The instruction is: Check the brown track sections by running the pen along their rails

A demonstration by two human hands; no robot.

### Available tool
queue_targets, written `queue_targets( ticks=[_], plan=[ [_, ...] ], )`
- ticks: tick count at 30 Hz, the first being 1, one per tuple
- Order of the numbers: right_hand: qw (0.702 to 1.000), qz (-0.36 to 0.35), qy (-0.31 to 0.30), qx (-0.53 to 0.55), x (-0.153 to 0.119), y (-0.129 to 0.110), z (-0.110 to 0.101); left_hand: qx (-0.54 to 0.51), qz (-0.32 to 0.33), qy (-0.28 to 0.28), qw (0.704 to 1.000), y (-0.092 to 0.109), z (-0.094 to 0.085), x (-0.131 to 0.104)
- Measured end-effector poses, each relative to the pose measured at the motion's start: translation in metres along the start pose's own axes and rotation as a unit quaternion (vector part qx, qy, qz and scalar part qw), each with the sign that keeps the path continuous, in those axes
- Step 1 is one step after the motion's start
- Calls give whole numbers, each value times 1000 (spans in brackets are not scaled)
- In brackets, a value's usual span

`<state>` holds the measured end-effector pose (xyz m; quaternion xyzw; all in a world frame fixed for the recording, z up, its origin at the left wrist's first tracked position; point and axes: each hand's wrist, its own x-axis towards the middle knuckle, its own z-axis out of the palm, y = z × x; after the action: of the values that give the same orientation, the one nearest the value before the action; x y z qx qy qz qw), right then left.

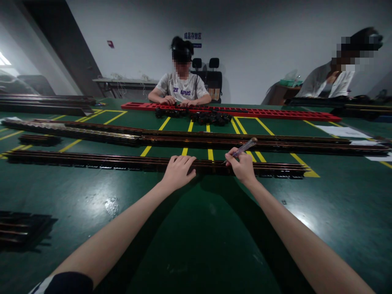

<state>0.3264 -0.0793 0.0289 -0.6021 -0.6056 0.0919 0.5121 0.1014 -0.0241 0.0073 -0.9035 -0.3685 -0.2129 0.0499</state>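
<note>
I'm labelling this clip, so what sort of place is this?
Probably a factory assembly workshop: a big green work table marked with yellow lines, long dark slotted strips laid in rows, and a co-worker in a grey shirt handling a long red strip.

Under your left hand [177, 171] the long dark rail [122, 161] looks like glossy plastic or lacquered metal; I cannot tell which. Your right hand [243, 166] grips a shiny, translucent-looking tool [245, 148]. The green table [199, 228] is smooth, with sheen.
</note>
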Motion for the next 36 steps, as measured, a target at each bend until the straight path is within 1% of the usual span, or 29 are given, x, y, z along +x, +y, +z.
queue_targets(
  ticks=[5,11,16,21,27,36],
  plan=[
    [1000,1,-19,10,0,1,0,14,-6,-8,1000,1,0,1],
    [999,14,-23,33,-2,-1,2,33,-11,11,999,0,-1,1],
    [999,13,-28,34,-4,-5,5,47,-31,25,998,1,0,0],
    [998,8,-47,31,-5,-9,7,51,-41,32,997,0,3,-1],
    [997,10,-72,33,-6,-12,10,37,-31,35,998,1,2,-2],
    [998,-11,-64,21,-7,-16,14,37,-14,24,999,4,2,-2]
  ],
)
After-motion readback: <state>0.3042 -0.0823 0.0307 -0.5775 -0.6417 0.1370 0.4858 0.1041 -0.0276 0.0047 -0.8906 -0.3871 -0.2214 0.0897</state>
